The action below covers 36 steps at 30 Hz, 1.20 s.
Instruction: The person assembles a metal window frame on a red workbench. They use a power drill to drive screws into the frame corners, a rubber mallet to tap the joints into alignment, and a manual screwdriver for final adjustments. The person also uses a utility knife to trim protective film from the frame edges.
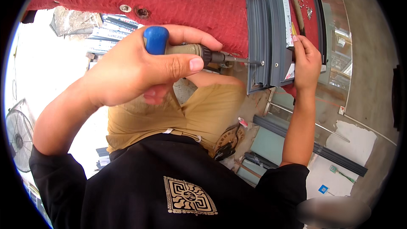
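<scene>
My left hand (140,65) is wrapped round a power screwdriver (184,50) with an olive body, a blue end and a black collar. Its thin bit points right and meets a screw (262,63) near the end of a grey metal profile (275,21). A second small screw or hole (277,65) shows a little to the right on that profile. At the profile's right side my right hand (307,61) is closed on its edge, thumb and fingers beside a white film strip (285,8). The palm side of the right hand is hidden.
Red cloth (195,6) covers the work surface. A wooden handle (295,6) and loose screws (309,13) lie right of the profile. Wrapped profiles (112,34) are stacked at left, near a fan (19,140). Long dark profiles (339,159) lie on the floor at right.
</scene>
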{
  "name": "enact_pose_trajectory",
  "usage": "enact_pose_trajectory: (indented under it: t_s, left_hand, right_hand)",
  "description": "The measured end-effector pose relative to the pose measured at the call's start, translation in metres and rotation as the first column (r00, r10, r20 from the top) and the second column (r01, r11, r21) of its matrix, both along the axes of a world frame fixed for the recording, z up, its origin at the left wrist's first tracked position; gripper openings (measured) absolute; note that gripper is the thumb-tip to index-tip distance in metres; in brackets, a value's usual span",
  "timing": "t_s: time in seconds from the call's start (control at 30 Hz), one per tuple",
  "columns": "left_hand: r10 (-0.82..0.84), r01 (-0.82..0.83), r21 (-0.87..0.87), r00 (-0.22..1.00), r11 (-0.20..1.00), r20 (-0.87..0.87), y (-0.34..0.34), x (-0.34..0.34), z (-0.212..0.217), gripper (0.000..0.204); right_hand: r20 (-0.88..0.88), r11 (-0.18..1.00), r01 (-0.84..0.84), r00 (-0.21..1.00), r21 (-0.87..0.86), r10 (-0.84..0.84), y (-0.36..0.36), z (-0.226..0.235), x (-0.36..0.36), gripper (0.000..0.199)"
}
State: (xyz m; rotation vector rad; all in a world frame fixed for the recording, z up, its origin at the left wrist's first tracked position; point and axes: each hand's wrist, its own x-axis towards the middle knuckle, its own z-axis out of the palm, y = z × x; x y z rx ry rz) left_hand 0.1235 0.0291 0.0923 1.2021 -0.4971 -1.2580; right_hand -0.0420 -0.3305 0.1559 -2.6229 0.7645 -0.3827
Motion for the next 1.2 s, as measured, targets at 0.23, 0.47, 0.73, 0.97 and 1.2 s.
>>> enact_pose_trajectory:
  t_s: [0.23,0.47,0.73,0.97,1.2]
  left_hand:
    - [0.082,0.135,-0.365,0.850,0.921,0.521,-0.011,0.021,-0.030,0.039]
    - [0.089,0.102,-0.394,0.895,0.913,0.437,-0.013,0.015,-0.038,0.036]
    - [0.059,-0.047,0.041,0.915,0.998,-0.399,-0.004,-0.009,0.017,0.042]
    - [-0.064,0.064,0.003,0.997,0.998,0.045,-0.003,0.013,-0.001,0.051]
    - [0.122,0.246,-0.450,0.755,0.859,0.645,-0.017,0.032,-0.035,0.038]
  right_hand:
    - [0.037,0.997,-0.077,0.996,-0.019,0.078,-0.008,-0.006,-0.002,0.028]
    - [0.044,0.999,-0.042,0.998,-0.002,0.043,-0.006,-0.004,-0.001,0.028]
    - [0.053,0.999,-0.024,0.998,-0.044,0.027,0.001,-0.004,0.000,0.029]
    - [0.065,0.999,-0.036,0.997,0.018,0.035,-0.004,-0.007,-0.003,0.027]
    - [0.064,0.993,-0.093,0.993,-0.074,0.098,-0.006,-0.007,-0.003,0.027]
